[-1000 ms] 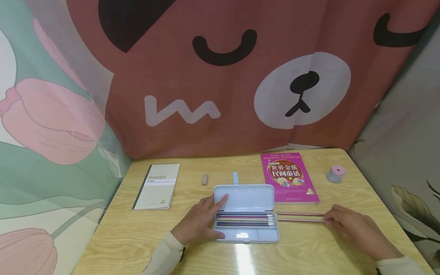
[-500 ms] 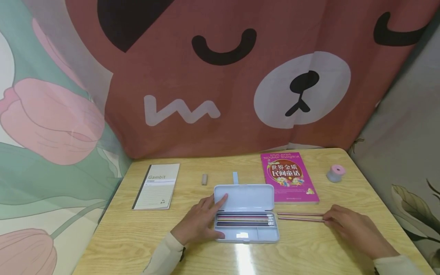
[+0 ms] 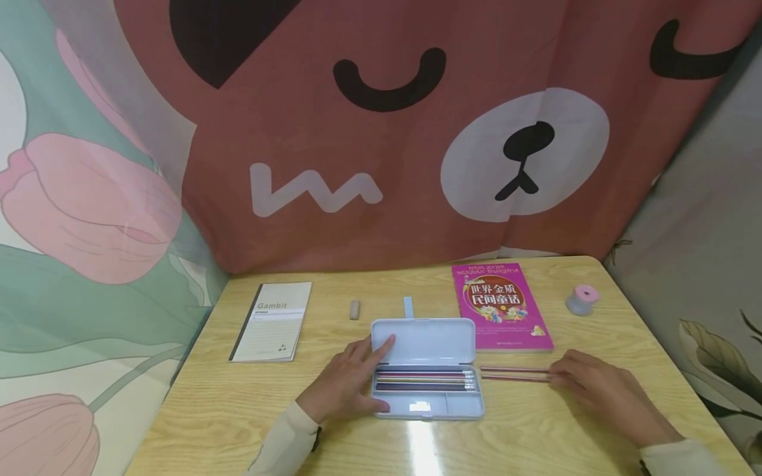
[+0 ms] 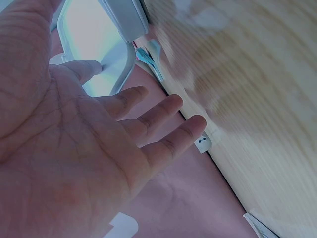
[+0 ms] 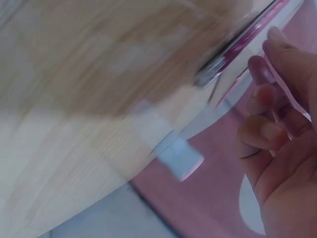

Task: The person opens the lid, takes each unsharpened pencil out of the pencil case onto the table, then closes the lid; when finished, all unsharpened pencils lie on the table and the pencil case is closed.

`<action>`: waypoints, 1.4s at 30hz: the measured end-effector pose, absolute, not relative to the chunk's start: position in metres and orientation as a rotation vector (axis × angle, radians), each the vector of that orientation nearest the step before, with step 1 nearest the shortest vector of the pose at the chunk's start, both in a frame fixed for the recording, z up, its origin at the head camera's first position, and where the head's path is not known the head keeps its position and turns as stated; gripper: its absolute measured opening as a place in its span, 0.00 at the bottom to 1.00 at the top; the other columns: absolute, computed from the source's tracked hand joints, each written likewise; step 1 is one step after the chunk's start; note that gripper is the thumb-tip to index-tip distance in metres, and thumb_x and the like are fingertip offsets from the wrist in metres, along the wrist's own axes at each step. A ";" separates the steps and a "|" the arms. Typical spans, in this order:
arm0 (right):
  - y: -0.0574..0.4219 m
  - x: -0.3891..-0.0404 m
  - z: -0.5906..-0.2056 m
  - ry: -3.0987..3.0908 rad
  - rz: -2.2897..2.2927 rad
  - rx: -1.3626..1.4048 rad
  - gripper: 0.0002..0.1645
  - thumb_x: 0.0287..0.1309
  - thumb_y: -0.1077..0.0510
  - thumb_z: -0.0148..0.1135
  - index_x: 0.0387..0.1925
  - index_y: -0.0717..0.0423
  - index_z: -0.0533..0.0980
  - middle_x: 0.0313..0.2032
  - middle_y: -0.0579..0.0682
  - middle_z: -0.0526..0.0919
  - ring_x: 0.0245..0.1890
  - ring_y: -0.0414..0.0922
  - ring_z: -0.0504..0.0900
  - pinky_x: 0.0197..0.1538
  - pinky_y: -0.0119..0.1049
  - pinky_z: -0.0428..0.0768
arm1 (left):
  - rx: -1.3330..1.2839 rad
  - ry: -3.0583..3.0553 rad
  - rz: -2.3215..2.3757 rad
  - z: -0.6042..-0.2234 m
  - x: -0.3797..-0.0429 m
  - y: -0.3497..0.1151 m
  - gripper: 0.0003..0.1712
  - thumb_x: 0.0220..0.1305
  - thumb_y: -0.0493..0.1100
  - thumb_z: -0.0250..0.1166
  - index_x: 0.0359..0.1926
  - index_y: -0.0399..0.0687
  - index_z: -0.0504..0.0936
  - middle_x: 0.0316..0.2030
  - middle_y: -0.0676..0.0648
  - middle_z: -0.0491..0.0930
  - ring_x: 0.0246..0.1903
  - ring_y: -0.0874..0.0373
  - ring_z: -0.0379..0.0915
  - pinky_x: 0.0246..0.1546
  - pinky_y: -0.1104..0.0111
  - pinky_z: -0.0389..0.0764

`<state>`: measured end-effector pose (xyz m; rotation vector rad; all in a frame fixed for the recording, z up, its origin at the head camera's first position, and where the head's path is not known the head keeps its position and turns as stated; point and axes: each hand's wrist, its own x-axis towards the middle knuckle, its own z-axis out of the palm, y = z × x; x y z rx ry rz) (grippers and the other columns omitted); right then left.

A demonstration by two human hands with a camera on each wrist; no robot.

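A pale blue pencil case point(image 3: 423, 342) lies with its lid raised, and several pencils point(image 3: 424, 379) fill its rear compartment. My left hand point(image 3: 348, 378) rests at its left side, the index finger on the inside of the lid and the thumb at the front left corner. In the left wrist view, the other fingers point(image 4: 163, 139) stretch out straight. Right of the case, two reddish pencils point(image 3: 512, 375) lie side by side on the table. The curled fingers of my right hand point(image 3: 607, 393) grip their right ends, which are hidden; the right wrist view is blurred there.
A Gambit notebook point(image 3: 270, 322) lies at the left. A small eraser-like block point(image 3: 354, 310) and a light blue strip point(image 3: 407, 307) sit behind the case. A pink book point(image 3: 503, 307) and a pink-topped round container point(image 3: 583, 300) are at the back right.
My right hand has slid left along the two pencils, whose left ends have stayed beside the case. The front pencil has come slightly closer to the rear one. My left hand has kept its place.
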<state>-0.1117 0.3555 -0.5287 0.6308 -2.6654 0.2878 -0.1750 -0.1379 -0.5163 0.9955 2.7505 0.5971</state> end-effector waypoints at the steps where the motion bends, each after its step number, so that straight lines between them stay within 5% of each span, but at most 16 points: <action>1: 0.351 -0.112 -0.528 -2.666 0.285 0.641 0.18 0.50 0.57 0.86 0.38 0.32 0.88 0.36 0.24 0.77 0.32 0.24 0.75 0.30 0.31 0.78 | 0.996 2.751 0.596 -0.516 -0.175 -0.138 0.70 0.60 0.64 0.83 0.91 0.62 0.48 0.84 0.36 0.58 0.79 0.34 0.62 0.72 0.35 0.71; 7: 0.303 -0.112 -0.520 -2.827 0.271 0.618 0.11 0.62 0.52 0.81 0.44 0.34 0.90 0.39 0.28 0.82 0.37 0.28 0.79 0.39 0.36 0.87 | 0.997 2.752 0.595 -0.517 -0.175 -0.138 0.70 0.60 0.64 0.83 0.91 0.61 0.48 0.84 0.36 0.59 0.79 0.34 0.62 0.73 0.36 0.71; 15: 0.246 -0.107 -0.521 -2.852 0.312 0.784 0.15 0.74 0.51 0.71 0.58 0.39 0.90 0.54 0.38 0.88 0.56 0.43 0.86 0.58 0.48 0.89 | 1.011 2.763 0.594 -0.517 -0.175 -0.137 0.71 0.59 0.64 0.84 0.91 0.60 0.49 0.85 0.35 0.58 0.78 0.34 0.63 0.72 0.37 0.72; 29: 0.219 -0.109 -0.530 -2.782 0.272 0.897 0.18 0.69 0.55 0.76 0.58 0.47 0.88 0.56 0.46 0.88 0.58 0.47 0.87 0.55 0.47 0.90 | 0.989 2.747 0.606 -0.517 -0.173 -0.136 0.70 0.60 0.63 0.83 0.91 0.62 0.48 0.86 0.37 0.56 0.79 0.36 0.61 0.73 0.36 0.71; 42: 0.214 -0.115 -0.532 -2.710 0.526 0.837 0.13 0.64 0.61 0.78 0.44 0.41 0.83 0.42 0.35 0.83 0.44 0.34 0.80 0.43 0.32 0.85 | 0.980 2.734 0.611 -0.515 -0.174 -0.137 0.70 0.61 0.63 0.83 0.91 0.61 0.48 0.86 0.38 0.57 0.80 0.35 0.61 0.74 0.36 0.70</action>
